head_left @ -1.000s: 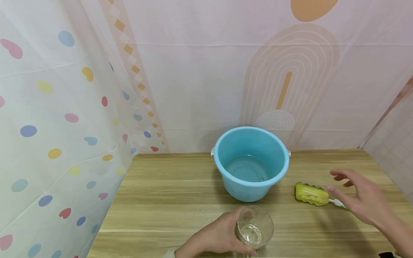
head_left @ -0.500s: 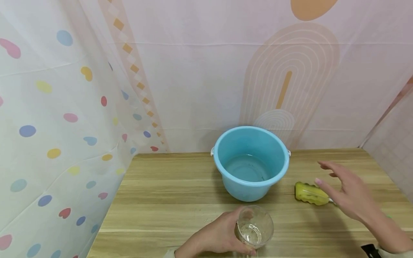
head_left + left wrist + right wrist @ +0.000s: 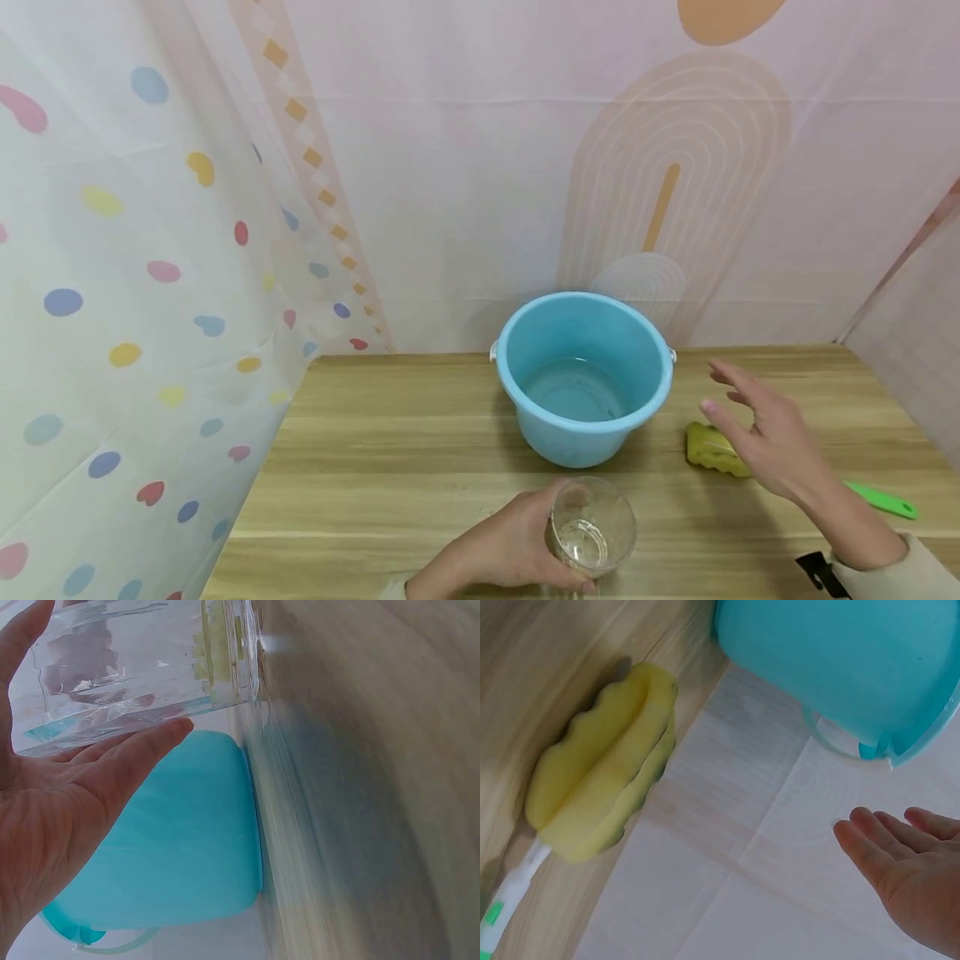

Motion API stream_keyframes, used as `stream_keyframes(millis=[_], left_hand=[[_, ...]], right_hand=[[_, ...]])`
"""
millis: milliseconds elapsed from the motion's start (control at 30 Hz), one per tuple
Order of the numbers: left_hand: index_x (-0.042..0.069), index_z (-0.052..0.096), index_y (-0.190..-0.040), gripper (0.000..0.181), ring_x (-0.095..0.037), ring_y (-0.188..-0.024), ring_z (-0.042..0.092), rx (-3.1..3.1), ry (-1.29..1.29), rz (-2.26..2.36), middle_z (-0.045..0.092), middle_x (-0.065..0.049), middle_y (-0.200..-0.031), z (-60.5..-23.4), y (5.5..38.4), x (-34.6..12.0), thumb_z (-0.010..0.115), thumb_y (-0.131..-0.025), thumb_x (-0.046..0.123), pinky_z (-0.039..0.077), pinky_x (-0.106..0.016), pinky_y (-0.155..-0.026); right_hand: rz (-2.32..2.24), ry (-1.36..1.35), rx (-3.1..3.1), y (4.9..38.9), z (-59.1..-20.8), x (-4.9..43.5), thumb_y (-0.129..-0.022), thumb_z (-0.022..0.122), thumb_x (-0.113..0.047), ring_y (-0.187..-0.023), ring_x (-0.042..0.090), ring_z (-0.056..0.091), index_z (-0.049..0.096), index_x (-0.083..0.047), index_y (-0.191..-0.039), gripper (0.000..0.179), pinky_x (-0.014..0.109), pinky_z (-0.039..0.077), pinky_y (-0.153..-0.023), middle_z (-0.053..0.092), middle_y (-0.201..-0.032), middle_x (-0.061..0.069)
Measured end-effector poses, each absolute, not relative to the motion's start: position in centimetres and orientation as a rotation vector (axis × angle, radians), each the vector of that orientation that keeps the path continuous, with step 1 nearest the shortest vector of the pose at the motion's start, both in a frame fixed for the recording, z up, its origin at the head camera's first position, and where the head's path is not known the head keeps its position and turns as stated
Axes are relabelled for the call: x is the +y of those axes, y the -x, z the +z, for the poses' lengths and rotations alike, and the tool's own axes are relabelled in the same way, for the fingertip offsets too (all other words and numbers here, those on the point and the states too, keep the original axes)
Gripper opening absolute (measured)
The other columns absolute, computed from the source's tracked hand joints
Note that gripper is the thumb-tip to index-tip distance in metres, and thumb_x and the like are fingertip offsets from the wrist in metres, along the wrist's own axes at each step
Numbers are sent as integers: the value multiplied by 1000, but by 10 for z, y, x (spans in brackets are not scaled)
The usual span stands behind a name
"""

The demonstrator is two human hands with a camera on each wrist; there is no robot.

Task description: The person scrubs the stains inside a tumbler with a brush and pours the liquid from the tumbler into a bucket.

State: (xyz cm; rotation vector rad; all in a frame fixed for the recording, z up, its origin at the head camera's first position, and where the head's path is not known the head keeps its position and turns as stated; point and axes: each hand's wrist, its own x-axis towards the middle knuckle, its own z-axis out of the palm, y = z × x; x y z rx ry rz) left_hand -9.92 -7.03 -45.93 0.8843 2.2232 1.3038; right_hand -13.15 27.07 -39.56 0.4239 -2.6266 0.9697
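My left hand (image 3: 513, 542) grips a clear drinking glass (image 3: 617, 533) in front of the bucket, thumb on the near side. In the left wrist view the base of the glass (image 3: 225, 652) is right at the tabletop. To the right, my other hand (image 3: 776, 442) is held in the air with fingers loosely spread and nothing in them. Below it lies a bottle brush with a yellow sponge head (image 3: 708, 450), partly covered by that hand in the head view. Its white and green handle (image 3: 510, 896) extends from the sponge. The hand is apart from the brush.
A light blue bucket (image 3: 566, 446) with some water in it stands at the back of the wooden table (image 3: 375, 467). Patterned curtains (image 3: 450, 208) hang behind the table and along the left side.
My right hand has moved left, from over the brush handle to over the sponge head, uncovering the green handle end. The left hand and the glass have stayed put.
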Motion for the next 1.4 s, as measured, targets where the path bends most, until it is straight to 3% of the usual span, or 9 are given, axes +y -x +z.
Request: stream_keyframes(millis=[267,500,667,1133,1333,1400], left_hand=[[16,50,-147,86,-6,-125,55,2234,-907,1309,59,7,-139,-458,100,-69,96,-77,36,47,-28,-105],[17,50,-147,87,-5,-126,55,2250,-916,1289,59,8,-139,-460,99,-69,96,-77,38,47,-28,-105],[17,49,-148,87,-5,-126,55,2238,-906,1297,59,8,-139,-460,100,-69,96,-77,38,47,-28,-105],[17,49,-148,87,-6,-127,54,2221,-881,1305,57,8,-141,-459,100,-70,96,-77,38,47,-28,-106],[17,48,-148,87,-6,-127,54,2206,-868,1307,57,7,-142,-458,100,-71,95,-78,37,47,-28,-105],[17,48,-149,86,-6,-126,54,2204,-867,1309,57,7,-142,-458,100,-71,95,-79,37,47,-28,-105]], right_hand=[[1003,-390,-2637,135,-393,254,-107,60,-25,-113,55,64,54,3,-147,48,71,54,-78,60,-140,29],[1023,-380,-2623,141,-395,244,-108,60,-25,-108,45,70,63,2,-139,41,60,59,-78,70,-126,23],[1069,-385,-2600,146,-396,238,-109,59,-27,-103,43,72,67,-2,-137,38,61,59,-81,73,-122,20],[1192,-305,-2610,159,-397,227,-109,59,-32,-108,42,71,66,6,-136,46,59,58,-87,72,-122,24],[1358,-283,-2545,162,-402,224,-107,63,-26,-93,10,74,69,5,-132,40,23,58,-78,76,-113,21],[1414,-289,-2511,163,-404,223,-107,63,-24,-87,1,72,69,6,-131,39,18,57,-75,76,-111,22]])
